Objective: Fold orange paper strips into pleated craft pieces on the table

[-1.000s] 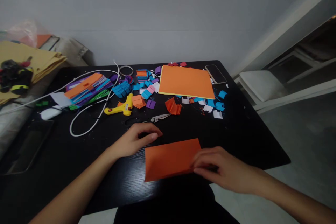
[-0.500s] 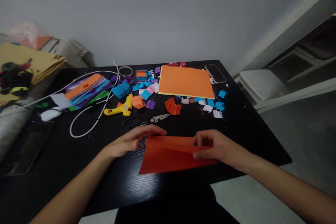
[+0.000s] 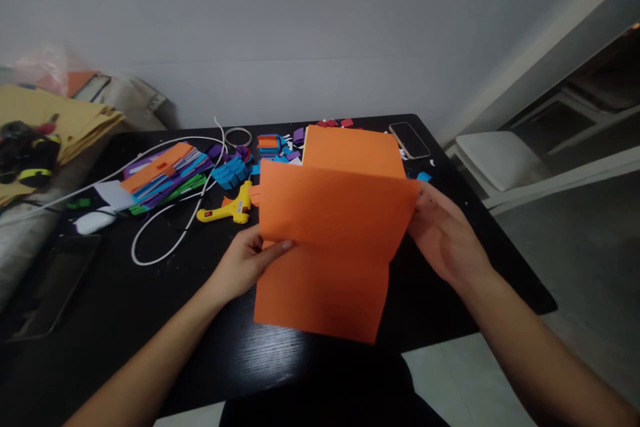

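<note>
An orange sheet of paper [image 3: 330,247] is held up, unfolded, above the front of the black table, with a crease running across it. My left hand [image 3: 250,257] pinches its left edge, thumb on the near face and fingers behind. At the upper right corner, my right hand [image 3: 443,227] grips the sheet, its fingertips partly hidden behind the paper. Behind it lies a stack of orange paper [image 3: 355,150]. The raised sheet hides the middle of the table.
To the left are a yellow glue gun [image 3: 233,207], a looped white cable [image 3: 150,261], bundles of coloured paper strips [image 3: 167,170] and a dark tablet-like device [image 3: 55,287]. A phone [image 3: 410,140] lies at the back right. A grey wall [image 3: 300,33] stands behind the table.
The orange sheet, folded and low on the table before, is now opened out and lifted. My right hand has moved up and right with its corner; my left hand now grips the left edge.
</note>
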### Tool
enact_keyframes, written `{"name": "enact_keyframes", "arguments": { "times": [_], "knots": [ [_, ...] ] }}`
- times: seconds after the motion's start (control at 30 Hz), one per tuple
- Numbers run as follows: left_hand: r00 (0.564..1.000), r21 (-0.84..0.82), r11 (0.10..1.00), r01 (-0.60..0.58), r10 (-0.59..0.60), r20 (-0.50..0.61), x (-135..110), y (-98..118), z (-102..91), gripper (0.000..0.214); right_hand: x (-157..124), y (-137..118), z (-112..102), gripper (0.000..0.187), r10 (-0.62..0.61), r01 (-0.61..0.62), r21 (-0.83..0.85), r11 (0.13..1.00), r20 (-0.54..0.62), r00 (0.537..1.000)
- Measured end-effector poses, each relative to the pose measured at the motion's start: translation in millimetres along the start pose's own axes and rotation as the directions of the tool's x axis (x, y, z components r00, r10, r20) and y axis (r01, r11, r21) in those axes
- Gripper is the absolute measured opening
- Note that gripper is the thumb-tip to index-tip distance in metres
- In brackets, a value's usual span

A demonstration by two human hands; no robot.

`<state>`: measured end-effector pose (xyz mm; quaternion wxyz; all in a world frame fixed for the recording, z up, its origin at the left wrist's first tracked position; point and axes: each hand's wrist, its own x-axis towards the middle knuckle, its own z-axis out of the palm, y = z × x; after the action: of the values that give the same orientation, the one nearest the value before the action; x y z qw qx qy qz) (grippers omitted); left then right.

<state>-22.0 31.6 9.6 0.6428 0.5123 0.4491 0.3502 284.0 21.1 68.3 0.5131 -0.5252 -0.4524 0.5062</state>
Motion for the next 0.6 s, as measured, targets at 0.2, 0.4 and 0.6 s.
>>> {"name": "enact_keyframes", "arguments": {
  "times": [0.2, 0.4, 0.6],
  "knots": [
    [0.977, -0.094, 0.99, -0.106, 0.086, -0.196, -1.6, 13.4, 3.1, 0.05, -6.0, 14.5, 17.0, 0.034, 0.009, 0.02, -0.209, 0.978, 0.136, 0.991],
    [0.9, -0.023, 0.963, -0.268, 0.242, -0.363, -4.5, 25.2, 7.3, 0.068, -7.8, 5.7, 25.5, 0.032, -0.086, 0.084, -0.32, 0.944, 0.009, 0.996],
    [0.82, 0.397, 0.862, -0.316, 0.459, -0.342, -17.9, 43.4, 2.9, 0.016, -6.7, -0.5, 29.9, 0.039, -0.238, 0.194, -0.295, 0.936, -0.122, 0.964]
  ]
}}
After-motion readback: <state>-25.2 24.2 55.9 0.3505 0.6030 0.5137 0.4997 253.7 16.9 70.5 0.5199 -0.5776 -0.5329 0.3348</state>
